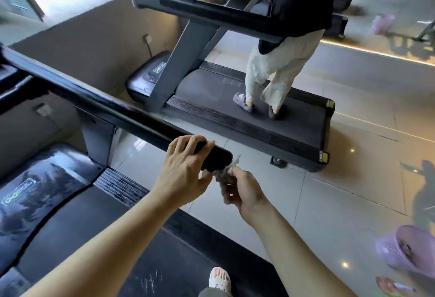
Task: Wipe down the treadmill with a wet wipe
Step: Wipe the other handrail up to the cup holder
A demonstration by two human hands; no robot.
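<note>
I stand on a black treadmill whose belt (94, 221) runs under me and whose long black handrail (98, 103) slopes from upper left to centre. My left hand (186, 169) grips the rounded end of that handrail, fingers curled over its top. Just below the rail's end my right hand (242, 193) pinches a crumpled, greyish wet wipe (227, 170), which touches the underside of the rail tip.
A second treadmill (235, 117) stands ahead with another person (277, 66) in pale trousers on its belt. A purple basket (409, 249) sits on the glossy tile floor at lower right. My own sandalled foot (220, 279) shows at the bottom.
</note>
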